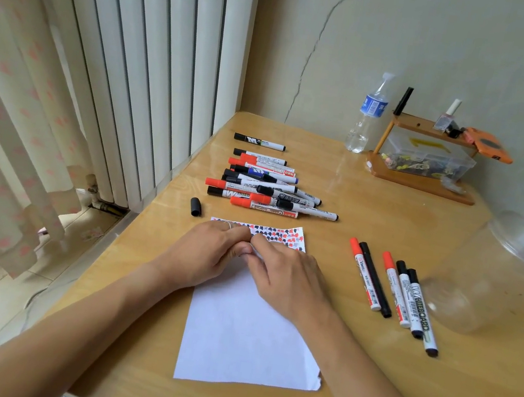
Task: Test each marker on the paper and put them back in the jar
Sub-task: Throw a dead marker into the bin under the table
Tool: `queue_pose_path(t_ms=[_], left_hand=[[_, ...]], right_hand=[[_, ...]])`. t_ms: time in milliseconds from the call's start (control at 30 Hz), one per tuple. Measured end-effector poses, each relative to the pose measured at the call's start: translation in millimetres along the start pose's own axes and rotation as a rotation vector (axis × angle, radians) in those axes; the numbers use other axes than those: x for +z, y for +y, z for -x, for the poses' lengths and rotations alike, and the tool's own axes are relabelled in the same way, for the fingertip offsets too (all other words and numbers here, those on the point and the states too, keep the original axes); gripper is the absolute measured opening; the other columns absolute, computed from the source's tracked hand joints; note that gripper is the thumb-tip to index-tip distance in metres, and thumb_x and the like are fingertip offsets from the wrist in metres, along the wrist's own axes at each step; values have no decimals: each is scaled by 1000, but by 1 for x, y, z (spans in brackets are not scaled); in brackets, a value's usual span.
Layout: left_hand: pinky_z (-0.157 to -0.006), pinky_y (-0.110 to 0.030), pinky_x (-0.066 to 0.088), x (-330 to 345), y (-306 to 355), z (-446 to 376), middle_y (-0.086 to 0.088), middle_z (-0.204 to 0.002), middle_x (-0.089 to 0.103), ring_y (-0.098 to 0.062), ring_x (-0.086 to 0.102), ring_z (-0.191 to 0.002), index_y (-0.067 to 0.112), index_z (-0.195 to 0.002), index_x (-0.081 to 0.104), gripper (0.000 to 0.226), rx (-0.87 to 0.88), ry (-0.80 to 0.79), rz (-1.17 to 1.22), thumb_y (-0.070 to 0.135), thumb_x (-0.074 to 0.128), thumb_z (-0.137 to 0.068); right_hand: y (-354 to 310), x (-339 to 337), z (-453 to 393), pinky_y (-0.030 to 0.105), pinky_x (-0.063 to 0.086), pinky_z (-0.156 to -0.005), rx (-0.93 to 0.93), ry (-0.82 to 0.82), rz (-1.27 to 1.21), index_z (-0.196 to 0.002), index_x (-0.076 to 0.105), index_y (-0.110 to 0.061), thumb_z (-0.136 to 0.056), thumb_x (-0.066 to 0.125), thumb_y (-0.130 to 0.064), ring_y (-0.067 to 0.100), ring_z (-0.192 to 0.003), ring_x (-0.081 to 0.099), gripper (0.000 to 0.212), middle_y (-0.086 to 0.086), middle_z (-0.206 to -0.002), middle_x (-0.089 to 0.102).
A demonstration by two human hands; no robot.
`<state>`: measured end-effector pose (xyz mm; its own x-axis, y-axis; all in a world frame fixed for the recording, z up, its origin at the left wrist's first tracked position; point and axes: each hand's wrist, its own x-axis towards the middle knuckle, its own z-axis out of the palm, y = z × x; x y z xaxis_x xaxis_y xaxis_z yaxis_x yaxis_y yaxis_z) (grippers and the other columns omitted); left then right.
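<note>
The sheet of paper lies nearest, at the near middle of the tabletop, blank across its lower part and crowded with red and black test marks along its far edge. Both hands meet over that marked strip: the left hand and right hand have fingertips curled together, seemingly pinching something small between them, though what it is I cannot tell. A loose black cap sits just off the paper's far left corner, which suggests a marker is open and being worked. The untested heap of markers lies toward the left edge, within easy reach; five markers are set apart to the right, probably done. The clear jar lies tipped on its side by the right edge, mouth away, with open wood between it and the hands.
</note>
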<state>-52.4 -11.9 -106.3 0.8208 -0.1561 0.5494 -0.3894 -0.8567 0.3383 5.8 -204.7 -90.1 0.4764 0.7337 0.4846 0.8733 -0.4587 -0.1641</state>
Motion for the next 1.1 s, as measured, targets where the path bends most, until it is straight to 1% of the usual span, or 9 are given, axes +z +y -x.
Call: queue_pose_path(t_ms=[167, 300, 433, 567, 667, 733, 867, 1000, 1100], left_hand=[[-59, -39, 39, 1, -1, 0, -1, -72, 53, -20, 45, -64, 10, -88, 54, 58, 17, -7, -13, 53, 22, -109], [-63, -34, 39, -2, 1, -1, 0, -79, 55, -19, 49, -71, 10, -90, 55, 51, 36, -9, 12, 48, 27, -109], [-67, -34, 41, -1, 0, -2, 3, -85, 55, -18, 51, -76, 13, -94, 56, 35, -10, 0, 10, 40, 38, -108], [-73, -37, 45, 2, -5, -3, 6, -95, 55, -18, 54, -83, 19, -102, 59, 15, -87, 13, -77, 33, 54, -98], [-81, -36, 43, 5, -7, -3, 9, -107, 57, -17, 58, -96, 25, -108, 58, 16, -123, -55, -102, 32, 53, -95], [-85, -36, 40, 5, -8, -2, 11, -119, 57, -14, 57, -107, 30, -119, 58, 25, -136, -99, -124, 35, 48, -96], [-100, -37, 33, 5, -8, -2, 17, -139, 50, -1, 46, -128, 48, -135, 55, 41, -126, -218, -149, 60, 38, -99], [-107, -39, 31, 4, -10, -3, 15, -146, 49, -4, 41, -138, 49, -136, 59, 50, -139, -251, -100, 70, 36, -97], [-106, -40, 35, 4, -12, -4, 14, -147, 50, -7, 43, -138, 48, -135, 60, 47, -149, -254, -71, 67, 39, -98]], right_hand=[[0, -1, 0, 31, 27, -52, -13, -2, 0, -93, 50, -24, -102, 37, -53, 28, -62, 61, 33, -2, -67, 63], [8, 0, 2, 36, 38, -51, 26, -23, 9, -98, 45, -29, -100, 29, -66, 37, -69, 62, 41, 3, -68, 64], [11, 0, 3, 37, 39, -52, 84, -13, 44, -96, 49, -26, -99, 30, -69, 37, -71, 62, 48, 2, -71, 66], [19, -1, 2, 39, 41, -60, 231, 21, -46, -98, 50, -19, -100, 29, -45, 35, -81, 59, 33, 0, -89, 60], [26, -4, 2, 40, 51, -69, 318, 77, -107, -117, 62, -26, -97, 37, -33, 27, -87, 61, 34, -2, -100, 63], [30, -8, 0, 38, 52, -68, 351, 93, -220, -125, 58, -34, -98, 49, -27, 21, -85, 64, 29, -7, -102, 68], [34, -11, -2, 35, 48, -55, 379, 132, -526, -101, 58, -29, -101, 58, -15, 15, -58, 56, 14, -6, -80, 60], [31, -16, -5, 40, 60, -66, 574, 135, -1085, -116, 73, -20, -106, 49, -5, 26, -73, 68, 30, -1, -106, 71], [35, -20, -6, 38, 61, -78, 632, 131, -1334, -129, 70, -15, -102, 46, 6, 25, -87, 70, 41, 9, -112, 71]])
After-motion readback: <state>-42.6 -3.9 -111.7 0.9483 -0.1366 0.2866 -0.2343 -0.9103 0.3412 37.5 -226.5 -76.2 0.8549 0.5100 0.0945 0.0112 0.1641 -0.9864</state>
